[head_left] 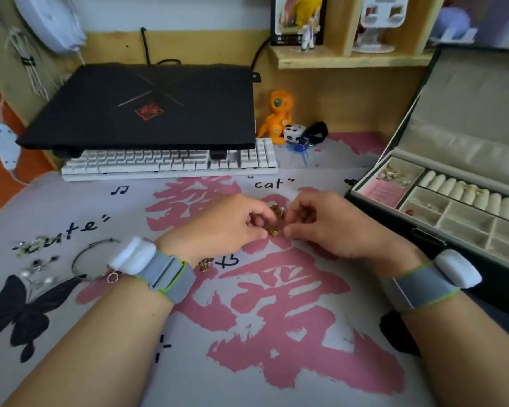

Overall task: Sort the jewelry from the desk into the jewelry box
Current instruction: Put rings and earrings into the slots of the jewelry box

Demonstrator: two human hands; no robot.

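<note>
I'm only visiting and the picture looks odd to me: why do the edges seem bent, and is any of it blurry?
Head view: the wide lens bows straight lines, so the jewelry box and keyboard lean and curve near the edges. The corners are soft, and the gold jewelry pinched between left hand and right hand is too blurred to identify. The light is even, with faint shadows.

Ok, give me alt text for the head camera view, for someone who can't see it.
Both hands, left hand and right hand, pinch a small gold jewelry piece above a pink-and-white desk mat. An open jewelry box sits at right; a bangle and pearl pieces lie at left.
</note>
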